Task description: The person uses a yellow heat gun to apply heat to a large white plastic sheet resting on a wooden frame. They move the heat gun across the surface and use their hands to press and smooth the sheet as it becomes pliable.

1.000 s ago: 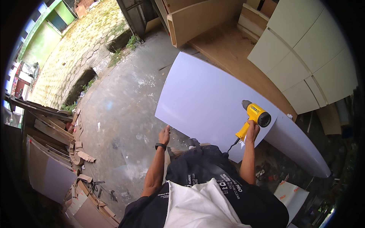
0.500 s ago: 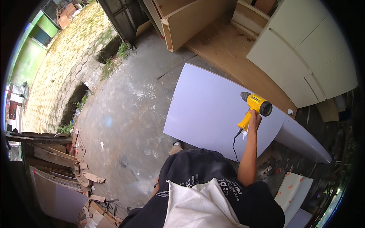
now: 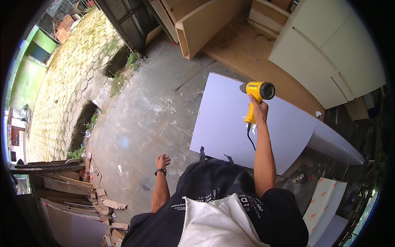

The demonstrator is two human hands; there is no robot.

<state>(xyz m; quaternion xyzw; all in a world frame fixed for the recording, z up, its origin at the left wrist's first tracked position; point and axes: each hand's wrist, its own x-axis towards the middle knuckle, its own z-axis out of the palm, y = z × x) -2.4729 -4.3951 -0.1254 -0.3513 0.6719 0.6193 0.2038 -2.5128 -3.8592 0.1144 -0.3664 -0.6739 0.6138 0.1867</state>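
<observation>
A yellow heat gun [image 3: 255, 87] with a black nozzle and black rear cap is gripped by its handle in my right hand [image 3: 260, 110]. Its nozzle points left, and a black cord hangs from the handle's lower end. Beneath the tool lies a large, pale lilac sheet [image 3: 230, 123], whose right part curves downward. My left hand [image 3: 163, 161], with a dark band at the wrist, hangs over the concrete floor left of my body. Its fingers are stretched out and hold nothing.
White cabinet panels [image 3: 317, 61] stand at the upper right, beside a brown board [image 3: 230, 49] and a wooden box frame [image 3: 201, 26]. Wood offcuts [image 3: 68, 185] are piled at the lower left. A white printed sheet [image 3: 327, 206] leans at the lower right. Paving [image 3: 78, 78] lies beyond the floor's gap-edged border.
My right hand has carried the heat gun left and farther from my body. My left hand has come into sight at my left side. The view has shifted slightly.
</observation>
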